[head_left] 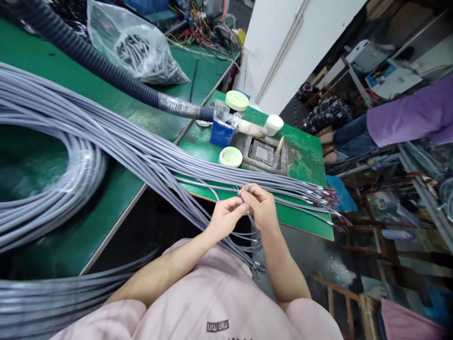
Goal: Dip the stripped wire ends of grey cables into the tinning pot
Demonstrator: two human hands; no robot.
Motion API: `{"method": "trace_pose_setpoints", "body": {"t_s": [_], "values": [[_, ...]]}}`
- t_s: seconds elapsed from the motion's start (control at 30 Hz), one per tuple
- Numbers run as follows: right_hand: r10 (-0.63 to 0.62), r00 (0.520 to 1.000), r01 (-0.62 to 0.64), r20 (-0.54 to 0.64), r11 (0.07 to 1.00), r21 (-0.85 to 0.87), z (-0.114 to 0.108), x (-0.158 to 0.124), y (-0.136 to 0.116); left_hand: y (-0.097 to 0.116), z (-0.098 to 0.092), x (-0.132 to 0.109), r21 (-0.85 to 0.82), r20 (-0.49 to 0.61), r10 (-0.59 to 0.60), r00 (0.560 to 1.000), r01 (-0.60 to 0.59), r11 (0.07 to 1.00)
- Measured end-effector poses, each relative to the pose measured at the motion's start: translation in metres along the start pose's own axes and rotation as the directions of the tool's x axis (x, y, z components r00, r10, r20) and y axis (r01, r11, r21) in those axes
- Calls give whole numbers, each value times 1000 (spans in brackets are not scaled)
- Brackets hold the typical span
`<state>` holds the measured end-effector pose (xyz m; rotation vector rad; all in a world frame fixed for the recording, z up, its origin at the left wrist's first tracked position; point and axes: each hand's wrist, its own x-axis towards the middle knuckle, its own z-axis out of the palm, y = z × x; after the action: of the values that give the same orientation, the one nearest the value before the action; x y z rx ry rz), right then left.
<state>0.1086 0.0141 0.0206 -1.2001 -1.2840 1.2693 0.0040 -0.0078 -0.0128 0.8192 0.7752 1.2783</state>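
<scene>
Both hands are working just off the near edge of the small green bench; the left hand and right hand are both pinching closed on the stripped end of one grey cable, with its coloured wires fanning out above the fingertips; the rest of that cable is hanging down between the forearms. My worry: those thin cores are looking easy to kink or snap if the pinch is twisting too hard; and the big bundle is running right beside it, so I'm guessing a snag or mix-up is likely.
</scene>
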Motion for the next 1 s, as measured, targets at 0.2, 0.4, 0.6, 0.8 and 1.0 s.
{"method": "trace_pose_setpoints", "body": {"t_s": [0.2,0.4,0.6,0.8,1.0], "values": [[8,1000,-8,-13,1000,-20,-1,-2,-3,5,1,-6,-2,2,-62,998,62,998],[23,999,-24,-30,999,-37,-1,-4,-5,3,1,-7,32,14,-78,997,77,996],[45,999,-45,-21,999,-6,-2,-5,-3,5,2,-8,71,15,-95,995,94,993],[67,998,-66,-10,997,36,-3,-6,0,2,3,-9,69,9,-95,995,94,993],[93,996,-93,4,991,91,-5,-8,5,0,3,-10,95,12,-92,996,90,991]]}}
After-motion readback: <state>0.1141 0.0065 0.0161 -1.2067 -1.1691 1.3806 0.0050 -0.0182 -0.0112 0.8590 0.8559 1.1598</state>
